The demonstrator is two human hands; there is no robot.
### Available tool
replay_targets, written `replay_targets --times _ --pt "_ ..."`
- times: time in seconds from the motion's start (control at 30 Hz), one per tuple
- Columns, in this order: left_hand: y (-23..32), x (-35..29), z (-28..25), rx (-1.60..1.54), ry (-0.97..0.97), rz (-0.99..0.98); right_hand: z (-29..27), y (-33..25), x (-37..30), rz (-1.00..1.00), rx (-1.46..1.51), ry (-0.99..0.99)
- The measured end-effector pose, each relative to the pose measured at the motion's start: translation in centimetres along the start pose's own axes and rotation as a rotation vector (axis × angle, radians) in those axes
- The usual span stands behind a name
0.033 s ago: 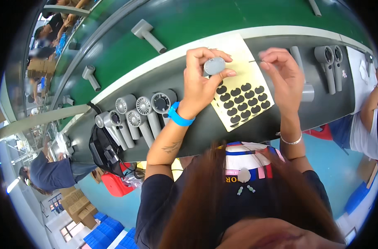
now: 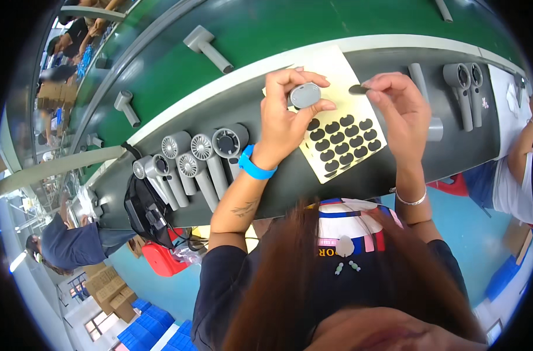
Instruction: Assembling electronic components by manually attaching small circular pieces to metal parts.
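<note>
My left hand (image 2: 281, 111), with a blue band at its wrist, is closed round a grey piece with an oval end (image 2: 305, 95). That end faces up toward me; the rest of the piece is hidden by the hand. To its right, a small dark sticker (image 2: 358, 89) is pinched between thumb and forefinger of my right hand (image 2: 400, 108). The sticker and the oval end are apart. Beneath both hands lies a pale yellow sheet (image 2: 331, 64), with rows of black stickers (image 2: 346, 139) on its nearer part.
Several grey handheld fans (image 2: 202, 147) lie left on the dark bench (image 2: 278, 193), beside a black bag (image 2: 142, 202). More fans (image 2: 464, 88) lie right. Beyond runs a green conveyor belt (image 2: 266, 35) carrying grey fan bodies (image 2: 208, 50). A co-worker's arm (image 2: 521, 149) shows at far right.
The sticker in my right hand has tilted, showing more of its face instead of a thin edge. My left hand has shifted slightly to the right with the grey piece.
</note>
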State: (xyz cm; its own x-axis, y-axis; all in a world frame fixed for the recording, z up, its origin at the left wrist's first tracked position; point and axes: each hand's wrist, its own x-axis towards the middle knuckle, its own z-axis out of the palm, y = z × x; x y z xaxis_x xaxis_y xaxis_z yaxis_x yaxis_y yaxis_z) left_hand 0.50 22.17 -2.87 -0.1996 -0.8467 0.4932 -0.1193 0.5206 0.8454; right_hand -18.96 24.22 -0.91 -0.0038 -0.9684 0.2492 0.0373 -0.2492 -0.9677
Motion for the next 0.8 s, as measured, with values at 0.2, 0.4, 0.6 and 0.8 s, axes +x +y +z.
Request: replay_targets --times 0.2,0.4,0.6,0.8 --pt "0.1 -2.7 -1.4 0.208 -0.173 0.021 2.3 -4.3 -1.6 0.097 0.039 -0.149" --pt "0.7 -2.9 -1.6 -0.112 -0.241 -0.06 4.1 -5.9 -1.9 0.055 -0.068 -0.203" --pt "0.8 -3.2 -1.5 -0.091 -0.231 -0.07 5.0 -5.4 -2.1 0.118 -0.078 -0.152" --pt "0.7 -3.1 -1.6 -0.062 -0.225 -0.064 5.3 -5.4 -2.0 0.112 -0.14 -0.152"
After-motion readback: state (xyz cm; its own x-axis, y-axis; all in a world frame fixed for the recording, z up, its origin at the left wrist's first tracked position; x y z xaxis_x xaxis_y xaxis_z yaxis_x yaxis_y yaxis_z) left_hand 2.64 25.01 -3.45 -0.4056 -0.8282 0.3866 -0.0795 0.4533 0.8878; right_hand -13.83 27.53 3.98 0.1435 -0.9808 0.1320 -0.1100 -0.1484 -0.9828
